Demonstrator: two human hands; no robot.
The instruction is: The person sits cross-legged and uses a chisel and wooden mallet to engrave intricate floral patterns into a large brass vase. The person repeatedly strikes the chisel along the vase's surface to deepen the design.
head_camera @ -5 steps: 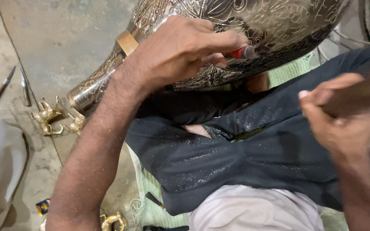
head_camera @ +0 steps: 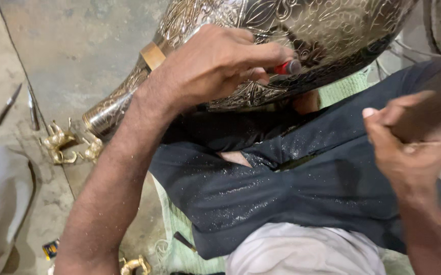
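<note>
Barely any shift vs prior frame: your left hand stays pressed on the engraved metal vase, fingers closed round a red-handled tool w/ tip on the vase wall. Vase lies tilted across your lap, neck down-left. Right hand, below-right of vase, is fisted round something dark; can't tell what. Brass fittings on floor by vase neck.

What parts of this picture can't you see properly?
- Tip of the red-handled tool, head view: hidden by the left hand against the engraved metal vase.
- What the right hand grips, head view: blurred and covered by its fingers.
- Top of the vase: cut off by the upper edge.
- Small brass pieces on the floor: too small to tell their shape.
</note>
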